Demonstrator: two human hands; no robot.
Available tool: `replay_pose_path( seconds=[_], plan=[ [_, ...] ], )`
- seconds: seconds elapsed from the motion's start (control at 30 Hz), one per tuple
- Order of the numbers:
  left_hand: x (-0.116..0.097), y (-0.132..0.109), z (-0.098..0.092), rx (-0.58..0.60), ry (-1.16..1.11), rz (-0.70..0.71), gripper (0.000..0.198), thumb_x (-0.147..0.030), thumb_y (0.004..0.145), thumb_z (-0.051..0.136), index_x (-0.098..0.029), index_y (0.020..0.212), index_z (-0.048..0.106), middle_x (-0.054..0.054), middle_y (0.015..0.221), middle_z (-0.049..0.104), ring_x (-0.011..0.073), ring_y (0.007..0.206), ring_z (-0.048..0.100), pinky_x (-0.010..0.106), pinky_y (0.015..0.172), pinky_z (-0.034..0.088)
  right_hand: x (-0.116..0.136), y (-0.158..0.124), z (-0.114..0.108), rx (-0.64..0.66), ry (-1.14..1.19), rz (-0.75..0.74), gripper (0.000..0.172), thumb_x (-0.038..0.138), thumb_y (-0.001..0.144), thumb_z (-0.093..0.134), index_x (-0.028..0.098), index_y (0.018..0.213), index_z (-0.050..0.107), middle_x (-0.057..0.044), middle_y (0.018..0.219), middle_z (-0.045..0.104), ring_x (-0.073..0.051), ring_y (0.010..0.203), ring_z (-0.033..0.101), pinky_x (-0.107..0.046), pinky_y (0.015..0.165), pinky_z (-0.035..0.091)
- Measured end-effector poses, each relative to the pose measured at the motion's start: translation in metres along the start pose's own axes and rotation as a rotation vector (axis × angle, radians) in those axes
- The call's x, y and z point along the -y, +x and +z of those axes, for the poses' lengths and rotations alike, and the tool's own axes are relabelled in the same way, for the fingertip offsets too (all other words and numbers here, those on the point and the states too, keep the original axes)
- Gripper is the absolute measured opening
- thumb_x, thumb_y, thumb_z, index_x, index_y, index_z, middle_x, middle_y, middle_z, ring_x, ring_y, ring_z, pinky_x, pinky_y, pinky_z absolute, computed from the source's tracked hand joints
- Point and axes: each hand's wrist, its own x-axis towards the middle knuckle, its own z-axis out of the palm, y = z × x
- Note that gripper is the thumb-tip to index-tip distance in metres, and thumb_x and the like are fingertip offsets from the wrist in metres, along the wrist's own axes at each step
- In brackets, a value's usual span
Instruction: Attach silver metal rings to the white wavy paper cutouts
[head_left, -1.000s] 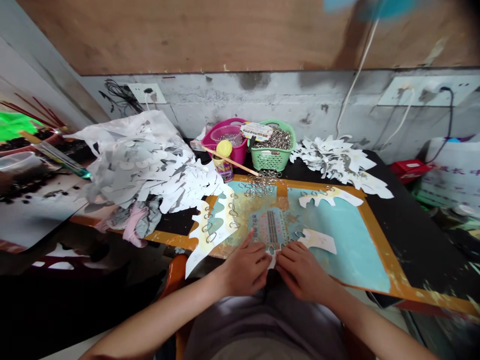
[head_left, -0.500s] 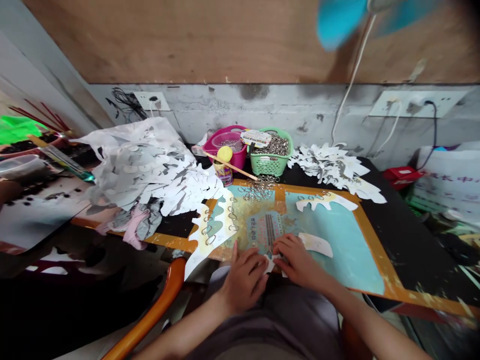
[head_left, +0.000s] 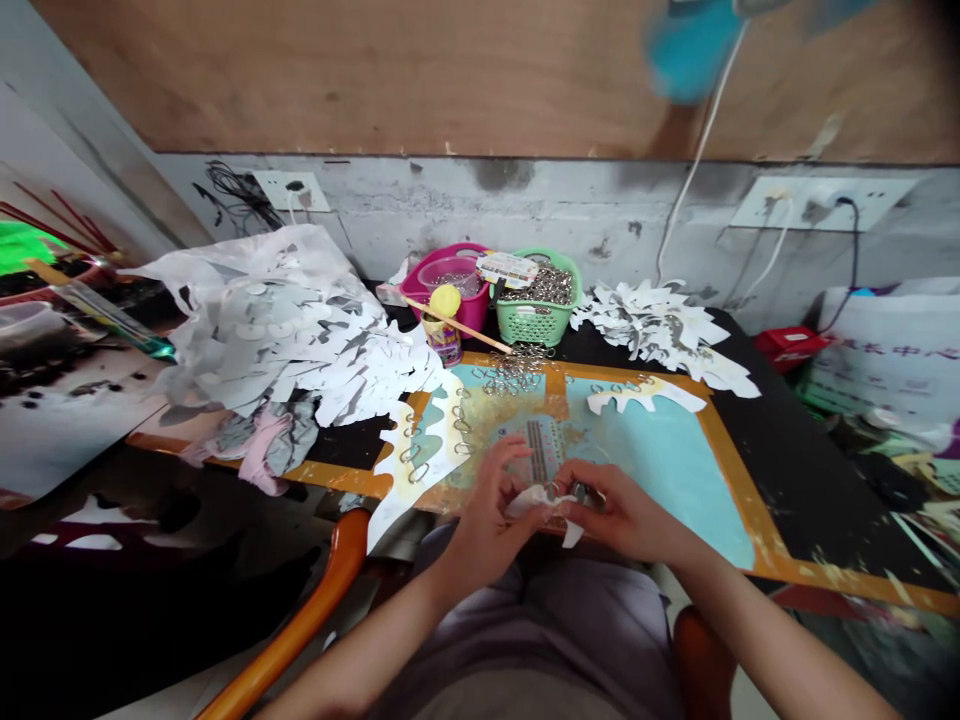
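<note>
Close to the table's near edge, my left hand pinches one side of a white cut-out piece, its other fingers raised. My right hand is closed on the other side of that piece. Small metal rings show at its upper edge by my right fingers; how they are attached cannot be made out. Left of my hands lies a white jagged cut-out with several metal rings along its teeth. Another jagged cut-out with rings lies farther right. A loose pile of metal rings sits behind my hands.
A green basket of metal rings and a magenta basket stand at the back. Before them is a small can with a stick across it. White cut-outs heap up left and right. A wooden armrest is at lower left.
The white curved piece that lay right of my hands is gone from that spot. My hands have lifted slightly and now hold a white piece between them. The view has shifted a little.
</note>
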Motion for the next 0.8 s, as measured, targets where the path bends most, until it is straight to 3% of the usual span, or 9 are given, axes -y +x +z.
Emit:
replay_pose_path(
  seconds=[0.1, 0.17, 0.2, 0.23, 0.3, 0.4, 0.53, 0.7, 0.8],
  plan=[
    [-0.009, 0.006, -0.006, 0.082, -0.079, -0.024, 0.071, -0.044, 0.077, 0.076, -0.028, 0.132, 0.034, 0.014, 0.138, 0.045, 0.0101, 0.074, 0.058, 0.024, 0.063, 0.050, 0.003, -0.004, -0.001, 0.040, 0.109, 0.019, 0.029, 0.048, 0.094, 0.057, 0.019, 0.087, 0.058, 0.001, 0.074, 0.054, -0.013, 0.063, 0.042, -0.025, 0.058, 0.033],
    [-0.016, 0.012, -0.011, 0.215, 0.019, -0.059, 0.048, -0.049, 0.081, 0.070, -0.020, 0.114, 0.050, 0.007, 0.106, 0.060, 0.0098, 0.068, 0.053, 0.022, 0.059, 0.043, 0.004, -0.005, 0.000, 0.052, 0.148, 0.043, 0.030, 0.049, 0.093, 0.058, 0.019, 0.088, 0.058, 0.002, 0.071, 0.051, -0.013, 0.061, 0.041, -0.024, 0.056, 0.032],
    [-0.020, 0.014, -0.013, 0.277, 0.094, -0.067, 0.034, -0.049, 0.087, 0.063, -0.017, 0.094, 0.055, 0.001, 0.084, 0.058, 0.0087, 0.063, 0.048, 0.021, 0.056, 0.038, 0.004, -0.006, 0.000, 0.048, 0.158, 0.053, 0.031, 0.050, 0.093, 0.059, 0.019, 0.088, 0.058, 0.003, 0.070, 0.050, -0.012, 0.061, 0.040, -0.024, 0.056, 0.031],
    [-0.023, 0.017, -0.015, 0.321, 0.162, -0.061, 0.036, -0.047, 0.093, 0.055, -0.016, 0.076, 0.051, -0.003, 0.067, 0.048, 0.0078, 0.058, 0.041, 0.021, 0.053, 0.032, 0.004, -0.005, 0.000, 0.043, 0.176, 0.053, 0.033, 0.052, 0.092, 0.059, 0.019, 0.088, 0.058, 0.002, 0.070, 0.050, -0.013, 0.062, 0.040, -0.024, 0.056, 0.032],
    [-0.026, 0.021, -0.017, 0.363, 0.224, -0.024, 0.047, -0.042, 0.099, 0.044, -0.017, 0.060, 0.035, -0.005, 0.057, 0.029, 0.0074, 0.055, 0.029, 0.023, 0.051, 0.023, 0.004, -0.003, 0.000, 0.058, 0.259, 0.027, 0.040, 0.059, 0.090, 0.058, 0.019, 0.090, 0.059, 0.000, 0.076, 0.052, -0.014, 0.066, 0.043, -0.024, 0.059, 0.035],
    [-0.027, 0.024, -0.018, 0.376, 0.151, 0.023, 0.047, -0.041, 0.098, 0.046, -0.018, 0.060, 0.031, -0.005, 0.059, 0.027, 0.0078, 0.056, 0.026, 0.024, 0.051, 0.020, 0.004, 0.001, -0.001, 0.130, 0.383, -0.002, 0.049, 0.066, 0.090, 0.053, 0.017, 0.090, 0.060, -0.001, 0.078, 0.053, -0.015, 0.070, 0.046, -0.024, 0.062, 0.037],
    [-0.027, 0.018, -0.013, 0.376, -0.038, 0.023, 0.050, -0.051, 0.095, 0.048, -0.017, 0.059, 0.037, -0.004, 0.057, 0.028, 0.0075, 0.053, 0.026, 0.023, 0.048, 0.020, 0.008, 0.000, 0.005, 0.125, 0.379, -0.064, 0.040, 0.052, 0.093, 0.057, 0.018, 0.073, 0.055, 0.000, 0.072, 0.048, -0.014, 0.067, 0.044, -0.025, 0.063, 0.037],
    [-0.023, 0.001, 0.003, 0.223, -0.198, 0.050, 0.057, -0.063, 0.091, 0.049, -0.015, 0.059, 0.048, -0.003, 0.052, 0.037, 0.0077, 0.050, 0.033, 0.023, 0.050, 0.029, 0.007, -0.007, 0.023, 0.025, 0.474, -0.212, 0.039, 0.053, 0.092, 0.058, 0.021, 0.069, 0.055, -0.003, 0.076, 0.055, -0.020, 0.081, 0.053, -0.037, 0.087, 0.043],
    [-0.015, -0.002, 0.006, 0.154, -0.244, -0.069, 0.059, -0.067, 0.087, 0.051, -0.016, 0.058, 0.049, -0.002, 0.049, 0.039, 0.0083, 0.046, 0.035, 0.024, 0.049, 0.033, 0.000, -0.008, 0.029, -0.013, 0.515, -0.184, 0.041, 0.052, 0.092, 0.059, 0.021, 0.066, 0.054, -0.003, 0.073, 0.054, -0.020, 0.078, 0.052, -0.037, 0.084, 0.044]
  ],
)
